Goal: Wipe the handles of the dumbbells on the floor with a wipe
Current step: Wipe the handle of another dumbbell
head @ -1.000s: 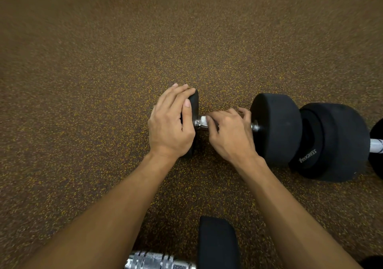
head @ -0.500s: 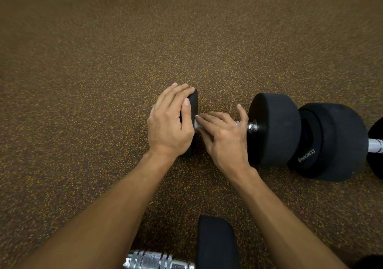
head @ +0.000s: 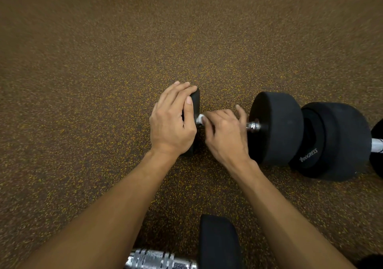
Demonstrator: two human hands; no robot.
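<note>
Now the right hand (head: 224, 136) has curled back round the handle (head: 253, 126) of the dumbbell (head: 275, 127) on the floor (head: 103, 82), gripping the mostly hidden wipe (head: 200, 119). The left hand (head: 172, 123) still lies flat, covering the left head (head: 195, 100).

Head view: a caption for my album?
Left hand steadies a dumbbell while the right hand wipes its handle.

Warm, fairly dim light from overhead tints the speckled floor (head: 83, 86) orange-brown. The middle is sharp, each yellow fleck distinct; toward the top and sides the floor smears into blur, and the wide lens bows the edges. Soft, short shadows sit under the left hand (head: 172, 123) and the black weights (head: 275, 127), which show little surface detail. Small glints mark the chrome handle (head: 253, 126); the white wipe (head: 200, 119) at the right hand (head: 226, 133) is brightest.
</note>
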